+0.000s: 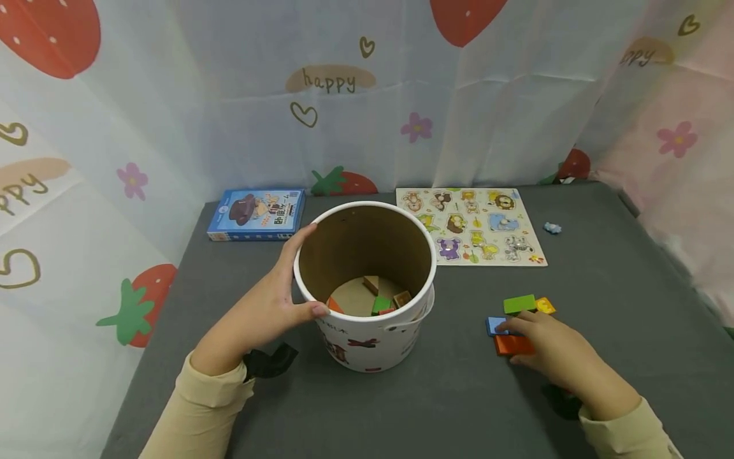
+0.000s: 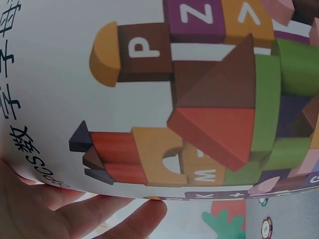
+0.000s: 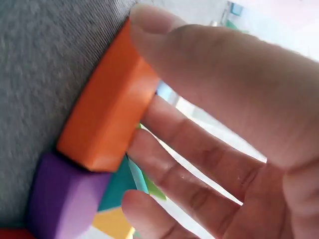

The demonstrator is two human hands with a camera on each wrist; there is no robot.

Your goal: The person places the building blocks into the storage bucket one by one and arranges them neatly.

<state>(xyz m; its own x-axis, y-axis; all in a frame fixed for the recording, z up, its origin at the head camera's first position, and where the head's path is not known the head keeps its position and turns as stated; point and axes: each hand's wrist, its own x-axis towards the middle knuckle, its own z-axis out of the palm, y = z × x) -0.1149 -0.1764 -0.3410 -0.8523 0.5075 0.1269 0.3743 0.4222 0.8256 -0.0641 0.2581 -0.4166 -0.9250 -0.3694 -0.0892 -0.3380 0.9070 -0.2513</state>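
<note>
My left hand (image 1: 266, 296) holds a white bucket (image 1: 367, 344) by its left side, thumb at the near rim and fingers round the outer wall. Printed pictures of blocks cover the bucket's wall in the left wrist view. Inside lie several blocks, among them a green block (image 1: 381, 305) and a brown one (image 1: 371, 284). To the right, my right hand (image 1: 550, 347) reaches over loose blocks. Its thumb and fingers lie loosely around an orange block (image 3: 107, 109). Beside that are a blue block (image 1: 496, 326), a green block (image 1: 519, 304), a yellow block (image 1: 545, 306) and a purple block (image 3: 62, 199).
Behind the bucket a blue box (image 1: 258, 215) lies at the back left. An animal puzzle board (image 1: 482, 258) lies at the back right, with a small light-blue piece (image 1: 552, 227) beside it. A printed curtain (image 1: 367, 140) closes off the grey table's (image 1: 459, 408) back and sides.
</note>
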